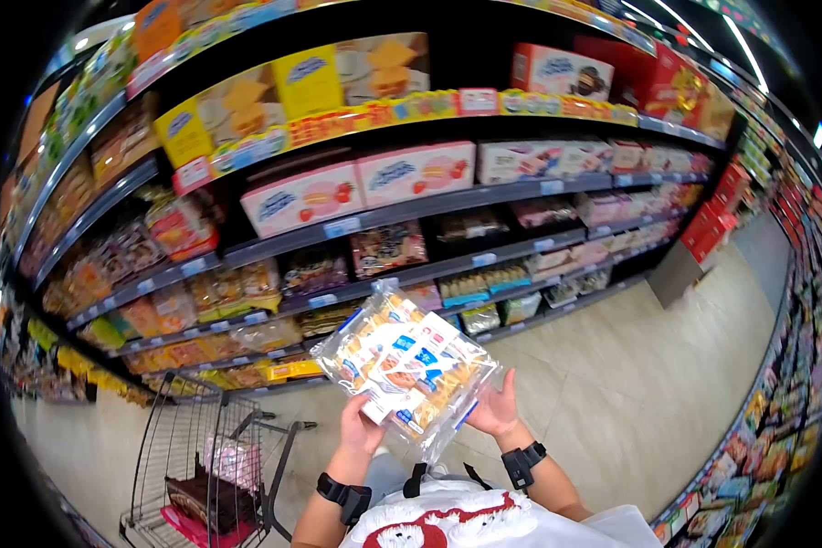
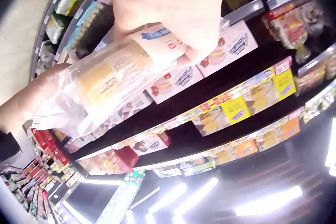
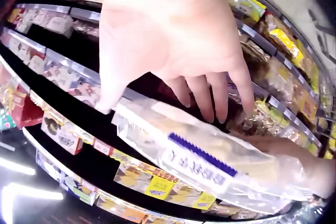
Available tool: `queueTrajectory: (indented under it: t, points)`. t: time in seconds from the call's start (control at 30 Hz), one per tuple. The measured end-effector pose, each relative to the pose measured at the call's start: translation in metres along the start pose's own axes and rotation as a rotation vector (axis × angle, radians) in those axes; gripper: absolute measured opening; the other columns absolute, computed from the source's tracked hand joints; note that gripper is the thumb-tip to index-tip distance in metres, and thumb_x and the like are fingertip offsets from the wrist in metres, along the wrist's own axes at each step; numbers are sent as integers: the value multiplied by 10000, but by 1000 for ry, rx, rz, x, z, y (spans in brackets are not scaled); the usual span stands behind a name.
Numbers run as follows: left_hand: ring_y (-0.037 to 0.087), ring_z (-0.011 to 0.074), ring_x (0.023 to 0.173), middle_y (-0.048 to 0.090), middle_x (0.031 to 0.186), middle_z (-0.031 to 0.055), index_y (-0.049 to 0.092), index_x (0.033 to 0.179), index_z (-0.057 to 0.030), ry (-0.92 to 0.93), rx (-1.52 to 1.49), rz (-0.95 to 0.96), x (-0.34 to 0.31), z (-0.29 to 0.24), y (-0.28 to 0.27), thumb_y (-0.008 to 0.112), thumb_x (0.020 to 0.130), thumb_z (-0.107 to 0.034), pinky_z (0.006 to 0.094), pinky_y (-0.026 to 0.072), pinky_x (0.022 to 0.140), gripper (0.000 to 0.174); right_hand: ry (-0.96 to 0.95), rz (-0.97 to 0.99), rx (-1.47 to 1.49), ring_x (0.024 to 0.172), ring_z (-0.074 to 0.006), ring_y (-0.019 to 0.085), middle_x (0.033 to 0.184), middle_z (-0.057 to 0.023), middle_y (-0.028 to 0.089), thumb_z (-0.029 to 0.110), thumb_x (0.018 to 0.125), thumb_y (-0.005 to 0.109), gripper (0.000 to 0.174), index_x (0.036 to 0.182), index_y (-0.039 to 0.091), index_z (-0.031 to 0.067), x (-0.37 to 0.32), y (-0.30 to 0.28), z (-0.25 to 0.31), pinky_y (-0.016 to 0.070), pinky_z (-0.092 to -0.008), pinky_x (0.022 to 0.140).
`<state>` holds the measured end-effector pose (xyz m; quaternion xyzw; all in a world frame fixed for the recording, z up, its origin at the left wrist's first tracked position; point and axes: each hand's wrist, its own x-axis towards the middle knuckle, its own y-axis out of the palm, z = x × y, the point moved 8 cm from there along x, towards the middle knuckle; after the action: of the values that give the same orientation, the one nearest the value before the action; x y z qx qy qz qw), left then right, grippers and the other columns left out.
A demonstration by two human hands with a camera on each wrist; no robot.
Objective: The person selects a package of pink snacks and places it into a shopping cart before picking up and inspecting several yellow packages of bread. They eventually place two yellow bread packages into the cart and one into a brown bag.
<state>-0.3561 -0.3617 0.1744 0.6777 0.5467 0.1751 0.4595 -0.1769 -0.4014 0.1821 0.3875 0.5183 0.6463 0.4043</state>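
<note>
A clear plastic package with a white and blue label (image 1: 411, 361) is held up in front of the body, tilted, with pale yellow food inside. My left hand (image 1: 363, 427) grips its lower left edge; in the left wrist view the left hand (image 2: 168, 19) has its fingers curled round the package (image 2: 113, 74). At the lower right edge, my right hand (image 1: 495, 408) supports the package. The right wrist view has the right hand (image 3: 173, 50) with straight, spread fingers against the far side of the package (image 3: 199, 153), fingertips partly behind it.
Shelves of boxed and bagged snacks (image 1: 374, 224) curve across the front. A wire shopping cart (image 1: 146, 475) stands at lower left, holding a dark item (image 1: 212, 500) and a pink-and-white pack (image 1: 235, 459). Tiled floor (image 1: 603, 384) lies to the right, with another stocked shelf (image 1: 795, 393) beyond.
</note>
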Motion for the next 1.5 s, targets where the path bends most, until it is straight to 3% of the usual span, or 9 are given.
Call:
queueTrajectory:
  t: [0.1, 0.23, 0.57, 0.8, 0.9, 1.27, 1.4, 1.43, 1.5]
  points:
    - [439, 291, 1110, 453, 1208, 146, 338, 1232, 15, -83, 39, 11, 21, 36, 27, 430, 766, -153, 427, 343, 950, 504, -58, -97, -379, 1214, -256, 321, 1341, -98, 313, 553, 799, 428, 733, 1331, 232, 87, -27, -9, 26, 244, -462, 990]
    - [430, 291, 1121, 451, 1214, 140, 350, 1233, -5, -148, 110, 78, 57, 90, 62, 444, 768, -159, 421, 339, 953, 499, -205, -387, -350, 1095, -204, 456, 1225, -51, 453, 229, 833, 534, 490, 1259, 341, 83, -60, -44, 62, 379, -391, 900]
    - [477, 265, 1014, 505, 1121, 103, 454, 1127, -50, -467, 158, 51, 222, 172, 53, 481, 764, -342, 426, 360, 879, 467, -439, -602, -483, 1006, -193, 518, 1137, -75, 514, 44, 809, 497, 396, 1195, 407, 34, -54, -85, 219, 435, -344, 856]
    - [534, 162, 821, 579, 884, 55, 534, 1017, -61, -150, 807, -98, 339, 136, 49, 469, 824, -357, 310, 412, 679, 359, -201, -699, -674, 995, -190, 526, 1136, -107, 514, 24, 788, 492, 404, 1184, 418, -14, -17, -121, 325, 441, -311, 845]
    - [530, 144, 713, 582, 789, 44, 565, 948, -40, -235, 999, 55, 376, 154, 44, 455, 839, -371, 289, 412, 614, 365, -141, -625, -724, 974, -186, 535, 1100, -99, 536, 31, 784, 504, 381, 1158, 444, -13, 10, -129, 351, 438, -310, 837]
    - [580, 168, 802, 623, 886, 93, 555, 1006, -26, -8, 1188, -1, 391, 127, 80, 540, 802, -312, 277, 440, 716, 352, 81, -689, -1347, 751, -109, 532, 858, -20, 584, 118, 804, 528, 245, 1027, 544, 16, 117, -146, 422, 439, -250, 649]
    - [593, 204, 812, 622, 886, 113, 540, 1032, -39, 52, 1305, -175, 401, 111, 102, 564, 775, -335, 297, 442, 719, 392, -142, -533, -1485, 671, -68, 496, 773, 2, 570, 109, 792, 546, 173, 933, 561, 9, 170, -150, 451, 411, -233, 574]
    - [593, 227, 819, 619, 887, 127, 541, 1025, -40, 121, 1348, -206, 409, 107, 102, 570, 764, -343, 308, 443, 719, 401, 49, -613, -1587, 754, -98, 524, 849, -32, 587, 100, 792, 547, 223, 994, 544, 4, 181, -162, 458, 427, -247, 657]
    - [592, 273, 832, 613, 890, 154, 544, 1013, -42, 268, 1426, -271, 429, 100, 100, 580, 742, -360, 332, 444, 719, 419, -290, -483, -1748, 849, -130, 527, 929, -71, 590, 97, 786, 560, 280, 1046, 517, 3, 213, -197, 479, 421, -273, 755]
